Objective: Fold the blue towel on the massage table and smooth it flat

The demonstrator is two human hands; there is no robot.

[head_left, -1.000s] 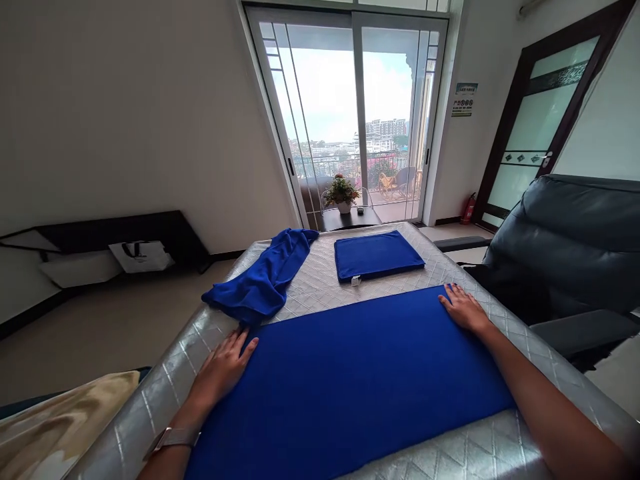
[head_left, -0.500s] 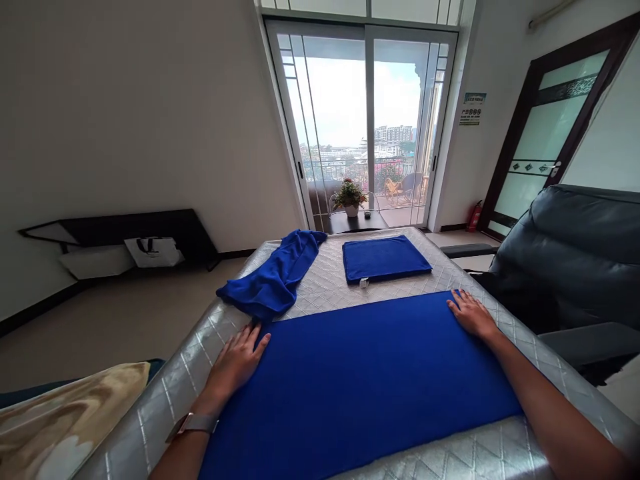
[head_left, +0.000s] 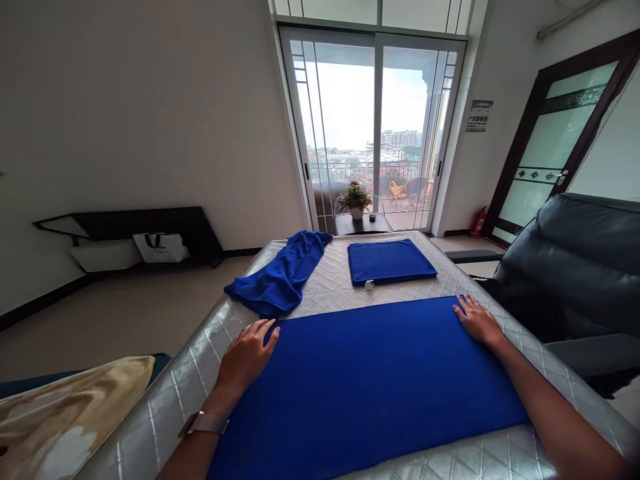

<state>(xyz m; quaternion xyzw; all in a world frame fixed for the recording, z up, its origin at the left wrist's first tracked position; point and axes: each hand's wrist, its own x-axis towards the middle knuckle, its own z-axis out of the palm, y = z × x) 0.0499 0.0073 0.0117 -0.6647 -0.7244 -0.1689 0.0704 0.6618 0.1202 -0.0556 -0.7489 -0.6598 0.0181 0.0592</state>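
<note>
A wide blue towel lies spread flat on the silver quilted table in front of me. My left hand rests flat on its far left corner, fingers stretched out. My right hand lies flat on the far right corner, fingers also spread. Beyond it sits a neatly folded blue towel with a small white tag. A crumpled blue towel lies heaped at the table's left side.
A dark leather armchair stands close on the right. A small side table with a potted plant sits before the glass balcony doors. A beige cushion lies at lower left. Dark boards and a white bag lean on the left wall.
The view has shifted slightly to the left and upward. Both hands stay flat on the towel's far corners; the left hand has edged a little inward along the edge.
</note>
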